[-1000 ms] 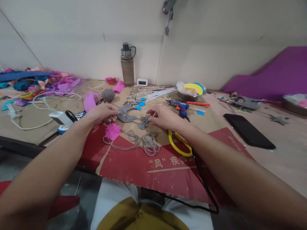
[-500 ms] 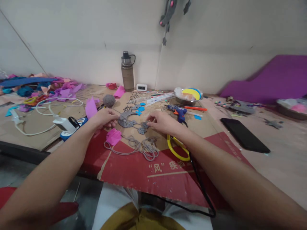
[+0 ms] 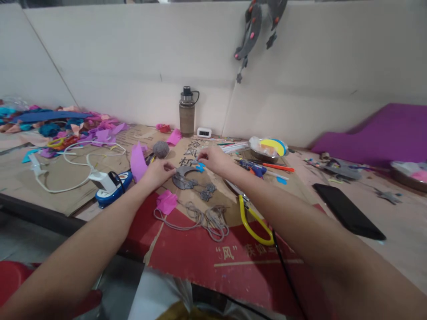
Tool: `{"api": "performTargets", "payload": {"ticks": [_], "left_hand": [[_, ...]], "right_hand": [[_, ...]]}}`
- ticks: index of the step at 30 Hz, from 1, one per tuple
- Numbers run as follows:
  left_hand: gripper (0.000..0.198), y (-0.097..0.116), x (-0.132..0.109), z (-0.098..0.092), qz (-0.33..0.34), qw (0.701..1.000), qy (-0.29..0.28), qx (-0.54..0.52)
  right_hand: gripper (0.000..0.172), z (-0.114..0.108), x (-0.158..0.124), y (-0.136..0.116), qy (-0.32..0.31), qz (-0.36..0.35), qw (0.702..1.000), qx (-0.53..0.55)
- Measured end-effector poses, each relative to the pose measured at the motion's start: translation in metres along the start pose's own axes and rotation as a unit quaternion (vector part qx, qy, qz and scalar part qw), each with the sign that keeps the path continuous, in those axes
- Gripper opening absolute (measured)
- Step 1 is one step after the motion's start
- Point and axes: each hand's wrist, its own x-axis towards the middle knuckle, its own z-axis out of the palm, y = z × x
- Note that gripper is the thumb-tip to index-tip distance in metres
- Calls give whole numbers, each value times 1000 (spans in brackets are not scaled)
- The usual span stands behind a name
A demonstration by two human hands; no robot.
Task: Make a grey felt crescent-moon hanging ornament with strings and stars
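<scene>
My left hand (image 3: pixel 157 173) has its thumb and fingers pinched at the left edge of a grey felt crescent (image 3: pixel 182 181), which lies on the cardboard. Small grey felt shapes (image 3: pixel 207 192) lie to the right of the crescent, joined to it by cord. Over some blue cut-out pieces (image 3: pixel 200 167), my right hand (image 3: pixel 215 160) has its fingers drawn together; whatever they may hold is too small to make out. A loose bundle of grey cord (image 3: pixel 215 222) and a pink scrap (image 3: pixel 167 202) rest nearer to me. Behind my left hand sits a ball of grey yarn (image 3: pixel 160 150).
Yellow-handled scissors (image 3: pixel 255 224) lie below my right forearm, with a blue glue gun (image 3: pixel 253 168) beyond it. A black phone (image 3: pixel 348 211) is at right. A power strip (image 3: pixel 113 189) with white cables is at left. A bottle (image 3: pixel 187 113) stands by the wall.
My right hand has left the small grey felt shapes and moved away from me, over the blue pieces. My left hand stays at the crescent. The view has tilted up.
</scene>
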Motion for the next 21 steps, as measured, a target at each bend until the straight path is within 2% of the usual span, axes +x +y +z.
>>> {"api": "performTargets", "payload": {"ticks": [5, 8, 13, 16, 21], "left_hand": [[11, 7, -4, -2, -15, 1000, 22, 8], [11, 8, -4, -4, -4, 999, 24, 26], [14, 7, -4, -4, 8, 999, 22, 30], [14, 6, -4, -4, 15, 999, 22, 27], [13, 6, -4, -5, 12, 999, 41, 13]], "right_hand": [[29, 17, 39, 1, -38, 26, 992, -116], [33, 21, 51, 5, -61, 33, 987, -146], [28, 24, 67, 16, -96, 27, 983, -153], [25, 19, 71, 21, -94, 18, 987, -129], [18, -3, 67, 29, -71, 12, 995, -69]]}}
